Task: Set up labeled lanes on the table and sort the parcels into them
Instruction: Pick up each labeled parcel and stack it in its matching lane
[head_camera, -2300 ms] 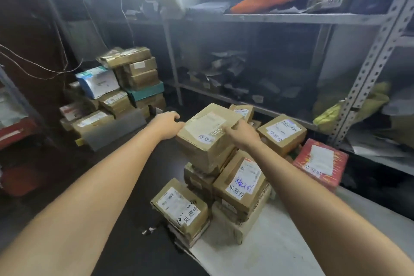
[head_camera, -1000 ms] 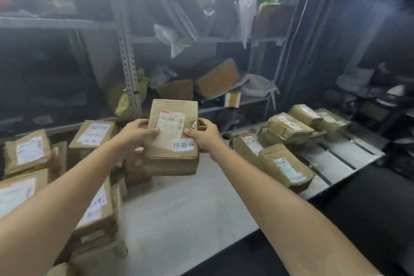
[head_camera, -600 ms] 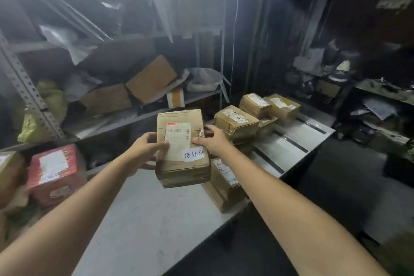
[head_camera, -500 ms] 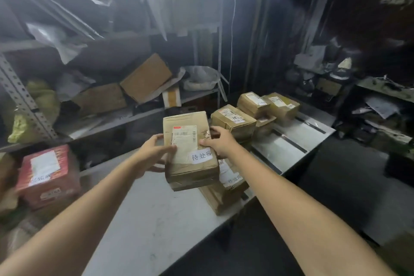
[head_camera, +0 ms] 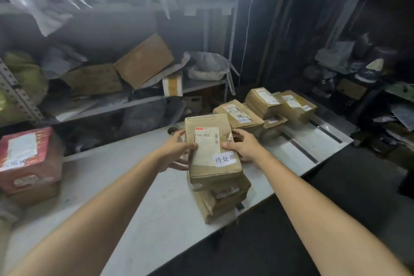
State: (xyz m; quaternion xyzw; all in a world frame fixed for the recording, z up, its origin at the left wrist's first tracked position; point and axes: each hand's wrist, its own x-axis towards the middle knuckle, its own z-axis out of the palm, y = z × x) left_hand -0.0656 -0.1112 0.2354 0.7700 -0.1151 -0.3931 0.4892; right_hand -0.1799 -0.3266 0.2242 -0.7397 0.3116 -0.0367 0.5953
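Partly hidden stack beneath parcel

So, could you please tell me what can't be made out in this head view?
All in the head view:
Contact between the held parcel and the stack beneath: hidden by the parcel's own bulk.
The stack's uppermost label: mostly covered by the held parcel.
Writing on the red box: blurred, near the left edge.
Label print on the far parcels: too small.

Left hand, right hand: two. Red box: one. Parcel clusters: two.
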